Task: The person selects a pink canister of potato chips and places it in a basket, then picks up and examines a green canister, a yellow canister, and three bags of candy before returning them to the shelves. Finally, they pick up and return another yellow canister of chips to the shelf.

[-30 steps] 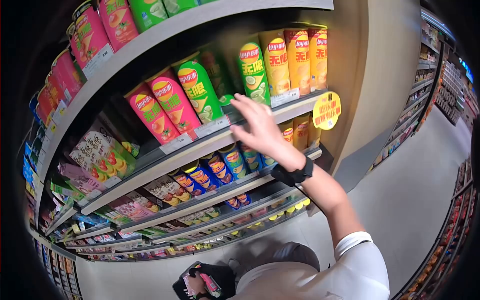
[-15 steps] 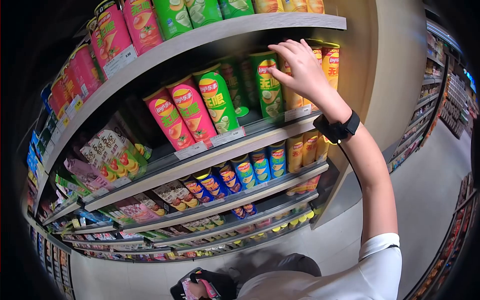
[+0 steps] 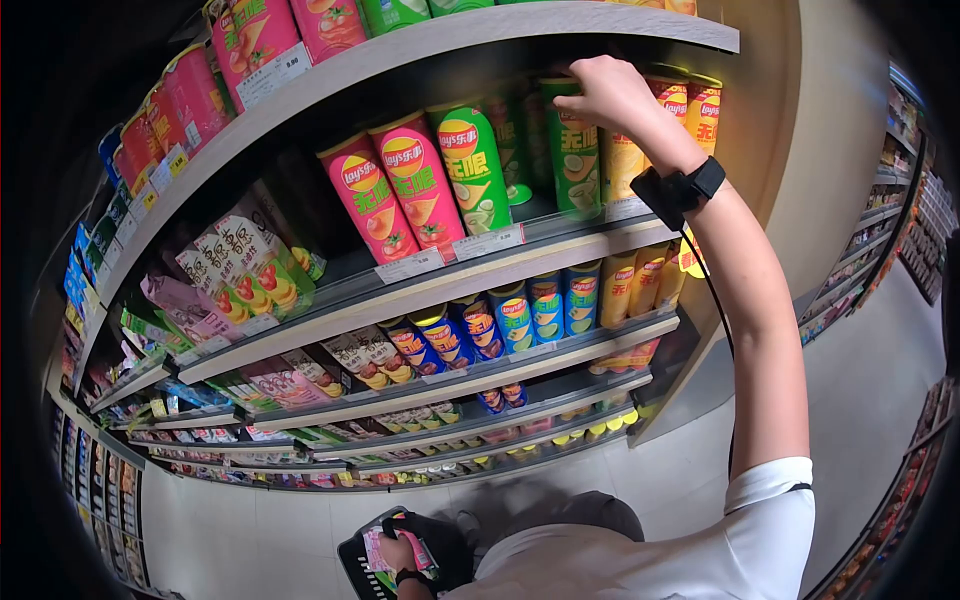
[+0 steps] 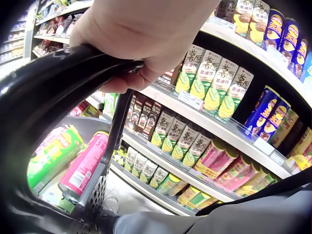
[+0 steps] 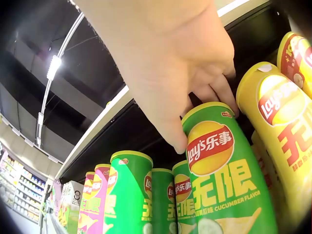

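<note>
High on the shelf, my right hand (image 3: 618, 98) grips the top of a green Lay's chip can (image 3: 577, 165). In the right wrist view the thumb lies on the left side of its rim, and the other fingers reach round behind. A yellow Lay's can (image 5: 278, 107) leans close on the right. Low down, my left hand (image 4: 136, 34) is wrapped round the black handle (image 4: 53, 80) of a shopping basket (image 3: 350, 560). Inside lie a pink can (image 4: 87, 163) and a green package (image 4: 56, 156).
Pink cans (image 3: 420, 180) and another green can (image 3: 470, 165) stand left on the same shelf. A shelf board (image 3: 500, 28) runs close above the right hand. Lower shelves carry blue cans (image 3: 546, 308) and boxed snacks. A beige panel (image 3: 765, 160) closes the right side.
My right hand has risen from the shelf edge, passed in front of the yellow cans, and now grips the green can's top. The left hand stays at the basket.
</note>
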Demonstrator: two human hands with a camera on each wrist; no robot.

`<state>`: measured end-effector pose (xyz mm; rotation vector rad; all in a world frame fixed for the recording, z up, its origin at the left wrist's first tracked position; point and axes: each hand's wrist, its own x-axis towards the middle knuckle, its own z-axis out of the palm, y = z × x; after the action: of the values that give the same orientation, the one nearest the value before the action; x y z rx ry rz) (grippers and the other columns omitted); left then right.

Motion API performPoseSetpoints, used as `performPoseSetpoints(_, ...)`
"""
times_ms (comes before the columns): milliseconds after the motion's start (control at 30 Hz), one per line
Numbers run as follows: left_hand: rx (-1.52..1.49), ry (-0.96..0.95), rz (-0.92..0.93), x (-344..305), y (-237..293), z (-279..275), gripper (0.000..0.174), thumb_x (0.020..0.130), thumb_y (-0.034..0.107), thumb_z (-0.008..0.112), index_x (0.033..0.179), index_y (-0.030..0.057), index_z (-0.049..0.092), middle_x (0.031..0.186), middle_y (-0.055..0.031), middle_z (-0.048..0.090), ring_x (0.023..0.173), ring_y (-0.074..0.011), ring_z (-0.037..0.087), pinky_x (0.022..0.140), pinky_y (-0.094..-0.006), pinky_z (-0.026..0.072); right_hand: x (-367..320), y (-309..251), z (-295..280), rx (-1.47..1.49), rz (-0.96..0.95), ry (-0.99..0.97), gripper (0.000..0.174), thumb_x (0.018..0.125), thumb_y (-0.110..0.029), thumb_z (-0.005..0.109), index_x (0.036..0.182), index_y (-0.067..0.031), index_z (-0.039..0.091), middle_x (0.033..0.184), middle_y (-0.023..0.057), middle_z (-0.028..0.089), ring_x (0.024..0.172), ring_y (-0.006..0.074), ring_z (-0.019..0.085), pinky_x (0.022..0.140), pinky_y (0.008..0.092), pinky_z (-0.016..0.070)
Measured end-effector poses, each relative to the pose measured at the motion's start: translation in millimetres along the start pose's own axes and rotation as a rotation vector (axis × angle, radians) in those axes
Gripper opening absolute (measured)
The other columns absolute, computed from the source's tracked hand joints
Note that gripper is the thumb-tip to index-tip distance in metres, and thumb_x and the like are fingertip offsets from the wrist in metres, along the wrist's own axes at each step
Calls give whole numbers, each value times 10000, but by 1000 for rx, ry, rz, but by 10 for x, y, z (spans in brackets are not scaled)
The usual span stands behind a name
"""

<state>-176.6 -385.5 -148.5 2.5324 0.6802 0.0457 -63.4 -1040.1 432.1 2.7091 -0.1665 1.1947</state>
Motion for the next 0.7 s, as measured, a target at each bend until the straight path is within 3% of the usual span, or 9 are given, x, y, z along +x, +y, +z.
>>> performPoseSetpoints(167,-15,-9,-6,0,0,0,332,829,101,628,1113,-70,606,1036,-290,686,996,-445,665,866,-450,510,33,-57,14,77,-2,56,435,845,-408,699,996,0,704,904,215,706,886,393,679,791,458,550)
performPoseSetpoints(267,3,-18,-16,2,8,-6,343,822,89,617,1124,-73,605,1045,-293,685,1007,-449,660,873,-446,505,31,-184,34,142,-121,142,424,872,-439,681,1037,-51,722,906,189,714,886,383,678,780,455,551)
performPoseSetpoints(533,-26,0,-25,35,-93,82,345,808,104,627,1111,-61,619,1031,-286,690,1015,-447,656,879,-449,498,21,-501,132,274,-198,295,405,902,-450,657,928,-49,711,813,188,692,809,396,666,720,460,542)
performPoseSetpoints(633,24,14,-14,-14,-51,46,338,806,124,635,1088,-61,620,1013,-286,691,1000,-454,656,864,-455,501,73,-448,41,459,-39,277,473,925,-456,600,826,-2,690,774,236,659,769,449,638,694,489,524)
performPoseSetpoints(700,4,24,-7,12,-83,76,336,804,131,642,1079,-59,620,1006,-284,692,994,-456,657,861,-459,502,247,-271,96,399,58,282,406,930,-363,556,841,-4,722,822,241,692,829,441,676,787,495,551)
